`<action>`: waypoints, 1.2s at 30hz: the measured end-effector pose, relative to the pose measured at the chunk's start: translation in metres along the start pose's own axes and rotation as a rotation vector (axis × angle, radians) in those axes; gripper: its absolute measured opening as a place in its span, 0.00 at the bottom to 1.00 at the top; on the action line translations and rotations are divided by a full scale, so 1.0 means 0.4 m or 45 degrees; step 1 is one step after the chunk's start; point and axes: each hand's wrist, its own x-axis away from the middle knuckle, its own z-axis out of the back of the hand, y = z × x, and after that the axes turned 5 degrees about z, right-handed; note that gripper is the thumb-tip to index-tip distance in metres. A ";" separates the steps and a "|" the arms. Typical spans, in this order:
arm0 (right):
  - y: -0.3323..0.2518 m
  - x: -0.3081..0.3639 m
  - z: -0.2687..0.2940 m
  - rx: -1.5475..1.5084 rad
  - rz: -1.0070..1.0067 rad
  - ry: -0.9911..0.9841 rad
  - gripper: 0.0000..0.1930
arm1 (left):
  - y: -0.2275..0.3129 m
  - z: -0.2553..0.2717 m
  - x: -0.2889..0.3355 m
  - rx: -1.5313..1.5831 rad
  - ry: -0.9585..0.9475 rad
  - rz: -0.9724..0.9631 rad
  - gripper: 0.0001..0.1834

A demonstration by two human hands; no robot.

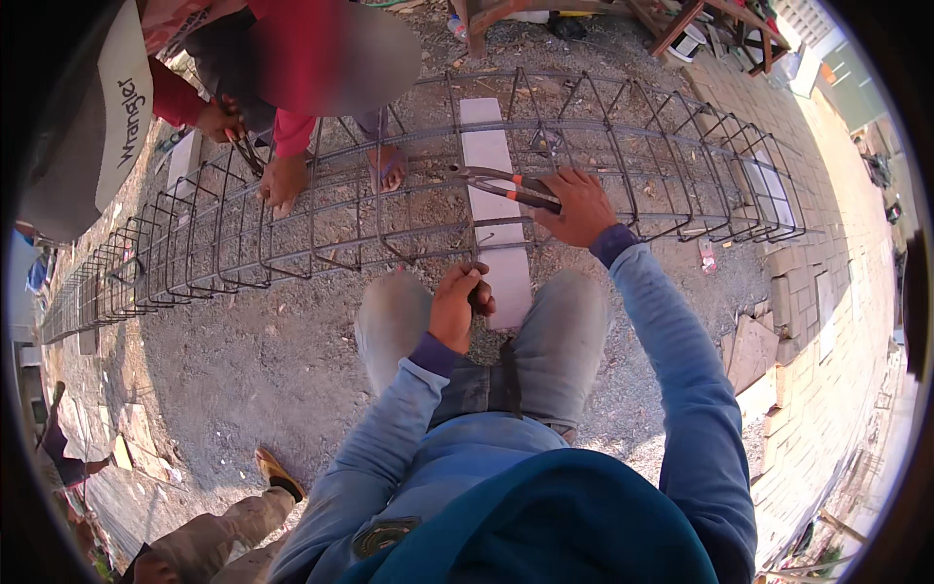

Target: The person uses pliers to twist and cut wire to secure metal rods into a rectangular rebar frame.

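A long rebar cage (pixel 341 255) made of steel bars and square stirrups stretches across in front of me. Beneath it, crosswise, lies a pale flat board (pixel 504 287). My right hand (pixel 582 206) grips a pair of pincers (pixel 525 193) with black and orange handles; their jaws point left, above the board and the cage. Close to the cage's near bar, between my knees, my left hand (pixel 457 307) is closed with its fingertips pinched together. Whatever it pinches, if anything, is too small to make out.
Across the cage at upper left, a co-worker in red sleeves holds another hand tool (pixel 249 154) by the bars. Another person's leg and shoe (pixel 280 472) show at lower left. Paving blocks (pixel 793 292) line the right side; a wooden frame (pixel 681 27) stands behind.
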 end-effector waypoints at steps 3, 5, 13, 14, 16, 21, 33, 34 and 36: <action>0.047 -0.067 -0.034 0.094 -0.003 -0.024 0.26 | 0.007 0.014 0.008 0.165 -0.067 0.007 0.08; 0.045 -0.071 -0.040 0.161 0.009 0.034 0.26 | 0.031 0.020 0.015 0.410 -0.205 -0.004 0.07; -0.234 0.081 -0.089 -1.203 -0.289 -0.077 0.17 | 0.036 0.011 -0.017 0.633 -0.246 0.036 0.08; -0.240 0.094 -0.086 -1.200 -0.297 -0.073 0.17 | 0.039 0.000 -0.020 0.608 -0.278 0.016 0.09; -0.249 0.112 -0.080 -1.345 -0.506 -0.285 0.12 | 0.025 -0.004 -0.025 0.572 -0.301 0.003 0.09; -0.242 0.120 -0.027 -0.749 -0.276 0.057 0.09 | 0.000 -0.028 -0.034 0.509 -0.278 -0.024 0.10; -0.048 -0.070 -0.035 0.589 0.371 -0.407 0.06 | -0.090 -0.051 -0.206 -1.491 0.254 -0.446 0.26; -0.053 -0.087 -0.051 0.523 0.486 -0.434 0.06 | -0.102 -0.041 -0.228 -1.558 0.401 -0.537 0.25; -0.074 -0.118 -0.081 0.505 0.486 -0.460 0.06 | -0.117 -0.002 -0.266 -1.622 0.561 -0.636 0.25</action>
